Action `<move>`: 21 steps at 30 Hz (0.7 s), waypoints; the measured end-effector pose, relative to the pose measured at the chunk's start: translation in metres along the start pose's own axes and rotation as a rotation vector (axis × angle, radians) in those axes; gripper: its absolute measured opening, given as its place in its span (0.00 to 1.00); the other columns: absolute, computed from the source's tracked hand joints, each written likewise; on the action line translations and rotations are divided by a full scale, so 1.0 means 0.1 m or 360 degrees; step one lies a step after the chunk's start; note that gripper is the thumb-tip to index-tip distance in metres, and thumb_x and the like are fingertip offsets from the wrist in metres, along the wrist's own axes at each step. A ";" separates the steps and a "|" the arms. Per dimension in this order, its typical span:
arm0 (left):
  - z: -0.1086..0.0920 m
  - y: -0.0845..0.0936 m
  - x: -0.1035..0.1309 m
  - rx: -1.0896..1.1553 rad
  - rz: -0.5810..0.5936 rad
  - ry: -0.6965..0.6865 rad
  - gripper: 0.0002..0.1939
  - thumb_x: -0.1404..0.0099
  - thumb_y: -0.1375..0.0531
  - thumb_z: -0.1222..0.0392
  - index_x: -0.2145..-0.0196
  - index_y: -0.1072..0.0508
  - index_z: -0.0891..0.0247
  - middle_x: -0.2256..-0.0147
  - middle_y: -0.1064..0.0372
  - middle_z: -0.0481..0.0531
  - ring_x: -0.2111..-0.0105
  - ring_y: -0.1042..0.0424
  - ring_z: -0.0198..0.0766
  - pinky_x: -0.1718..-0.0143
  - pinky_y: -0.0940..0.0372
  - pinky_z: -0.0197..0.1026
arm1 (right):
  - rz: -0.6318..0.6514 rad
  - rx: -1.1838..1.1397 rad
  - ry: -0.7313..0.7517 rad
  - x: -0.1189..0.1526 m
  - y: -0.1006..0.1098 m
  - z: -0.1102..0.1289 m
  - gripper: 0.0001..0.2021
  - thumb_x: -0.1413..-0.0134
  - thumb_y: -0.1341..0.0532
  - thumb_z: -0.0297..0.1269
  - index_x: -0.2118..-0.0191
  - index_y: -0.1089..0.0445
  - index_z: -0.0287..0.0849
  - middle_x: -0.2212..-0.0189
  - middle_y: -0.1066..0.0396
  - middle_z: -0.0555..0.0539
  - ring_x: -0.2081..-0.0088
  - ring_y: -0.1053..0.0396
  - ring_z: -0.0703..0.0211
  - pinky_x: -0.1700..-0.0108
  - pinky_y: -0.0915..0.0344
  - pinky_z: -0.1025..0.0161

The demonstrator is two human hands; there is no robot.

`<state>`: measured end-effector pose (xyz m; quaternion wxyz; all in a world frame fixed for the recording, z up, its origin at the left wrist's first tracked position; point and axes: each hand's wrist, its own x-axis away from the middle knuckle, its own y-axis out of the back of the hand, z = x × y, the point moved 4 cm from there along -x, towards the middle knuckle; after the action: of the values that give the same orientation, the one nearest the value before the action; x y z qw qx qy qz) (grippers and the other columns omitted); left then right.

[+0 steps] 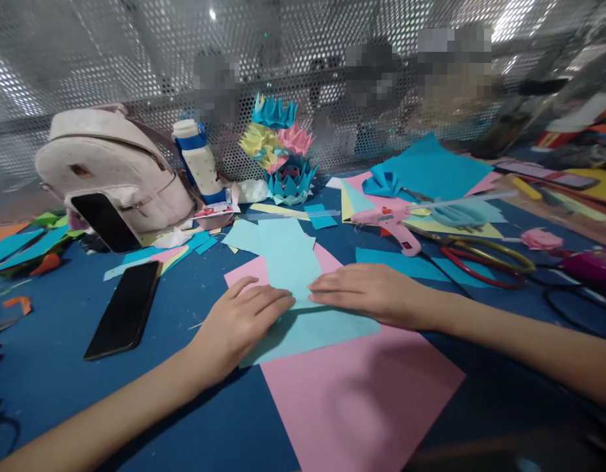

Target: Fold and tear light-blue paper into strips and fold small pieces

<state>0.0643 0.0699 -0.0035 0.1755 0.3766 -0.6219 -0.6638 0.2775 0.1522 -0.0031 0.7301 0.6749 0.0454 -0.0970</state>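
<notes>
Both hands rest on a light blue sheet of paper [323, 331] in the middle of the table, which has a crease or folded edge running across under the fingertips. My left hand [246, 321] lies on the paper's left part, fingers stretched towards the middle. From the right, my right hand [366, 292] lies flat with its fingertips close to the left ones. A pink sheet of paper [342, 393] lies beneath, sticking out towards me and at the far side. More light blue paper [288, 252] extends beyond the hands.
A black phone [123, 311] lies at left; another phone [106, 223] leans on a white backpack [111, 157]. Beside it stand a bottle [199, 160] and folded-paper flowers [278, 141]. At right are a pink glue gun [394, 223], scissors [480, 259] and blue paper [435, 167].
</notes>
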 end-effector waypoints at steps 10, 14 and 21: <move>-0.07 -0.11 0.18 0.0009 0.0089 -0.0346 0.23 0.29 0.46 0.58 0.39 0.39 0.69 0.39 0.40 0.62 0.37 0.42 0.45 0.36 0.47 0.54 | 0.0143 -0.0217 0.0199 0.03 -0.10 0.10 0.25 0.36 0.47 0.43 0.36 0.42 0.42 0.36 0.45 0.40 0.35 0.47 0.54 0.40 0.40 0.52; -0.07 -0.07 0.19 0.0151 0.0084 -0.0396 0.22 0.30 0.45 0.59 0.41 0.36 0.72 0.40 0.38 0.63 0.37 0.44 0.45 0.36 0.47 0.52 | 0.0151 -0.0303 0.0167 0.04 -0.10 0.11 0.26 0.35 0.47 0.42 0.34 0.47 0.47 0.34 0.47 0.43 0.35 0.47 0.57 0.37 0.43 0.55; 0.00 -0.05 0.20 0.0402 0.0014 -0.0413 0.19 0.29 0.52 0.70 0.44 0.33 0.73 0.43 0.34 0.64 0.39 0.39 0.42 0.39 0.39 0.46 | 0.0128 -0.0440 0.0179 0.05 -0.11 0.11 0.27 0.34 0.49 0.36 0.31 0.54 0.46 0.36 0.43 0.44 0.34 0.48 0.57 0.34 0.46 0.55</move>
<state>0.0526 0.0564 -0.0134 0.0480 0.3041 -0.7194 -0.6226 0.2798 0.1404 -0.0140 0.8156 0.5737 0.0720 -0.0224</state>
